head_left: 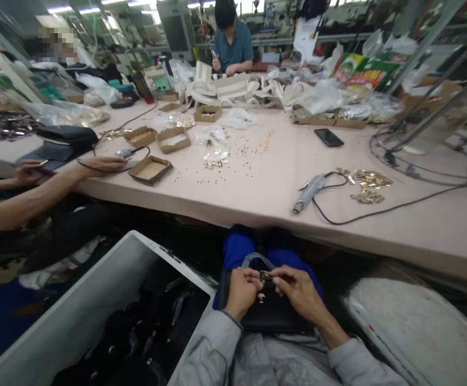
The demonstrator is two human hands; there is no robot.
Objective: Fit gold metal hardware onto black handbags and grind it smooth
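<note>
A black handbag [271,320] lies across my lap, its arched handle [257,257] covered in clear plastic. My left hand [241,292] is closed in a pinch at the left of a small gold metal clasp piece [264,276] by the bag's upper edge. From the right, the thumb and fingertips of my right hand [299,294] pinch at the same piece. A second gold fitting [261,297] shows on the bag's front just below. The fingertips partly hide the clasp, so its exact seating cannot be told.
On the table [217,201] lie an electric screwdriver [309,194], gold metal parts [372,178], scattered screws, cardboard trays [150,169] and a phone [328,137]. A white bin [108,268] holds black bags at left. A white padded seat [414,327] stands right. Co-workers sit left and opposite.
</note>
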